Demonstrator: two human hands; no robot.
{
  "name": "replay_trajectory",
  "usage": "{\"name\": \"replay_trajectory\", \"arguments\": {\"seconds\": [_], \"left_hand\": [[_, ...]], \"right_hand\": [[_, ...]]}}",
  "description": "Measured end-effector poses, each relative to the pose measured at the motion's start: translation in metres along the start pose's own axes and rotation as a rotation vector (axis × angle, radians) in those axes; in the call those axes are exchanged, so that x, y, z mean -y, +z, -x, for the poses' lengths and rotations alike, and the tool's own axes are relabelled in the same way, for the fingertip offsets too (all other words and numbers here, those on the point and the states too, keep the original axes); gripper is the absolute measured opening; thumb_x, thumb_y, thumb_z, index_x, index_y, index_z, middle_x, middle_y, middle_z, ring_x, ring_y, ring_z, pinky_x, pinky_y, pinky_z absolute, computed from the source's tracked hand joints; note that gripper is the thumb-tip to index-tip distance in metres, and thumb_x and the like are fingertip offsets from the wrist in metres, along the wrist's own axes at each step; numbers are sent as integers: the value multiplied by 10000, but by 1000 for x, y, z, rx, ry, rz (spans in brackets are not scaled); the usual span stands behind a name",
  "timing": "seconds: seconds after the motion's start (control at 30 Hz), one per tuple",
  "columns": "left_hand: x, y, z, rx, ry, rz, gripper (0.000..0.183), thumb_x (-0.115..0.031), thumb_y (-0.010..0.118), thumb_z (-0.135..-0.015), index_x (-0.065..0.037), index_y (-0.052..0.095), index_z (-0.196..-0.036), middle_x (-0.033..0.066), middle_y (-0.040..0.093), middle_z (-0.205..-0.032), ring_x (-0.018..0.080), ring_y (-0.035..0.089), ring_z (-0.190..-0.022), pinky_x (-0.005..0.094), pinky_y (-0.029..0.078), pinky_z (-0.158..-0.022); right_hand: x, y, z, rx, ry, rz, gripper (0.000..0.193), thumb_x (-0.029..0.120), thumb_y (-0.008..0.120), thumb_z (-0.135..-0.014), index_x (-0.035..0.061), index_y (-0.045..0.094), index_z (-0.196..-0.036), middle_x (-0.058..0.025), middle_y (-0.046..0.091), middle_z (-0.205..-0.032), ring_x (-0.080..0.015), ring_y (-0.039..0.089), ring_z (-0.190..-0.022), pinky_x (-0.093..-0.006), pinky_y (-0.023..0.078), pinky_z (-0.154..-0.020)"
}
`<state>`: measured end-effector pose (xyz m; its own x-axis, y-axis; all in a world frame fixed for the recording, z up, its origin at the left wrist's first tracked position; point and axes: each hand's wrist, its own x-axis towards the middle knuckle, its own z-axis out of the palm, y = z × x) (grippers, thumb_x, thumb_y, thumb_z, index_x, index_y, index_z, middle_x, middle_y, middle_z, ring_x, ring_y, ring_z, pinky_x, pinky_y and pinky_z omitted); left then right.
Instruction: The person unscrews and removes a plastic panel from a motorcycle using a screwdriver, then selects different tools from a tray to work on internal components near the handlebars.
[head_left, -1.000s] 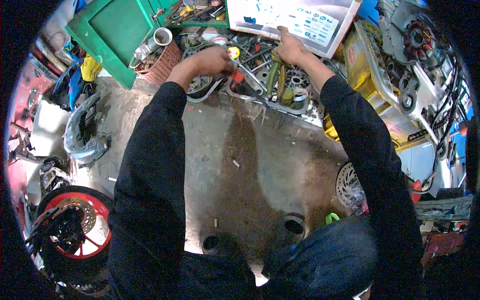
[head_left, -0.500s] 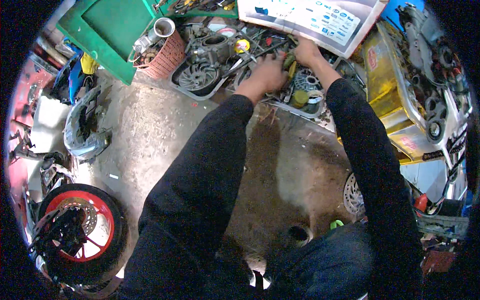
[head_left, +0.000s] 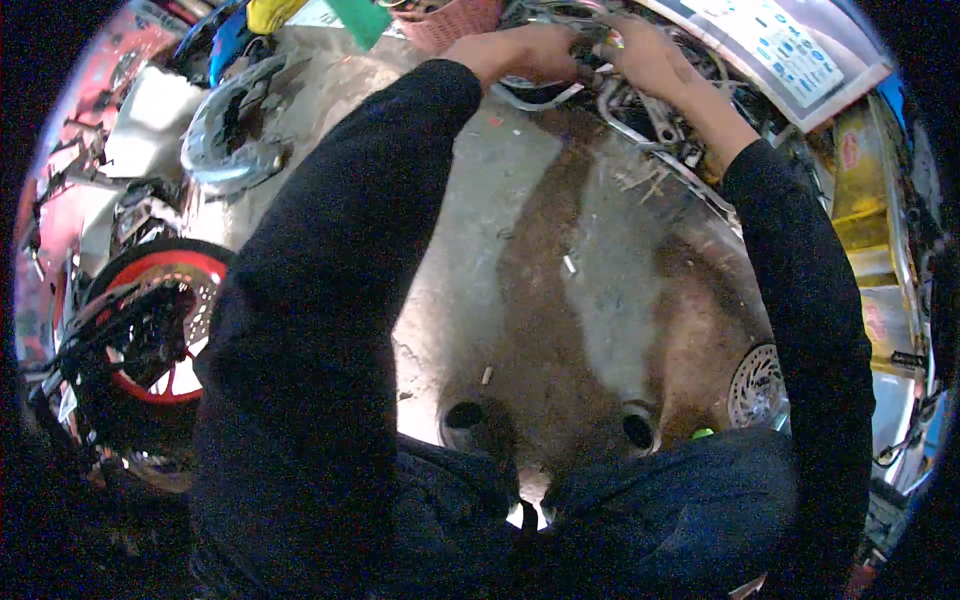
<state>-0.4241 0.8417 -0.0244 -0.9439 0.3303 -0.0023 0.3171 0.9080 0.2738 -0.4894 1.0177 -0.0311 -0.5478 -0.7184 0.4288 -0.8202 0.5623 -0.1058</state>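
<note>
At the top of the view both my hands meet over a mass of metal machine parts. My left hand (head_left: 540, 53) reaches in from the left with its fingers curled against a small dark object (head_left: 588, 48). From the right my right hand (head_left: 648, 58) closes in on the same spot, its fingers bent and partly hidden. What they grip is too small and blurred to name. Beneath my left hand shows the pale rim of a tray (head_left: 540, 103). A second tray (head_left: 635, 136) with greasy metal parts lies below my right hand.
A pink woven basket (head_left: 455, 25) and a green panel (head_left: 362, 22) stand at the top left. A printed board (head_left: 785, 50) and yellow crate (head_left: 862, 200) are at right. A brake disc (head_left: 757, 385), a red-rimmed wheel (head_left: 165, 268) and a grey plastic cover (head_left: 205, 150) lie around.
The view has tipped downward, so the trays and basket sit higher and more floor shows. My hands have come together, palms closer to each other, over the parts.
</note>
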Motion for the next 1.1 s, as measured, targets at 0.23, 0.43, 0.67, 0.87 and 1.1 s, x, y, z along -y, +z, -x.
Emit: {"name": "replay_trajectory", "arguments": {"seconds": [0.23, 0.43, 0.67, 0.87, 1.1], "left_hand": [[74, -10, 163, 212, -195, -200, 489, -389, 660, -815, -80, 565, -1182, 156, 656, -1041, 329, 614, -974, 423, 483, -849], [141, -29, 303, 301, -474, -150, 434, -351, 659, -816, -46, 576, -1113, 155, 659, -1013, 341, 623, -942, 434, 491, -817], [127, 68, 418, 454, -683, -136, 322, -186, 611, -707, -4, 637, -971, 195, 633, -1043, 340, 630, -966, 439, 513, -744], [112, 112, 388, 330, -666, 1, 276, -201, 636, -713, -35, 652, -932, 195, 646, -949, 342, 630, -940, 438, 506, -764], [69, 88, 308, 211, -531, 227, 425, -346, 630, -811, -61, 587, -1123, 168, 642, -1044, 355, 600, -997, 444, 487, -844]], "right_hand": [[128, 30, -9, 326, -223, -148, 420, 200, 600, -798, 37, 563, -1184, -211, 588, -1140, -360, 547, -1089, -436, 434, -939], [207, 83, -19, 858, -271, -237, 439, 207, 619, -807, 34, 544, -1204, -200, 585, -1164, -354, 531, -1122, -414, 418, -962], [265, 113, -1, 878, -559, -234, 441, 204, 627, -792, 56, 550, -1200, -189, 598, -1140, -347, 556, -1093, -413, 437, -944], [290, 114, 3, 859, -491, -310, 409, 191, 606, -805, 57, 556, -1188, -198, 589, -1149, -353, 560, -1082, -432, 449, -923], [267, 62, 20, 1020, -250, -382, 392, 181, 587, -835, 63, 540, -1205, -200, 573, -1179, -366, 550, -1087, -440, 435, -938]]}}
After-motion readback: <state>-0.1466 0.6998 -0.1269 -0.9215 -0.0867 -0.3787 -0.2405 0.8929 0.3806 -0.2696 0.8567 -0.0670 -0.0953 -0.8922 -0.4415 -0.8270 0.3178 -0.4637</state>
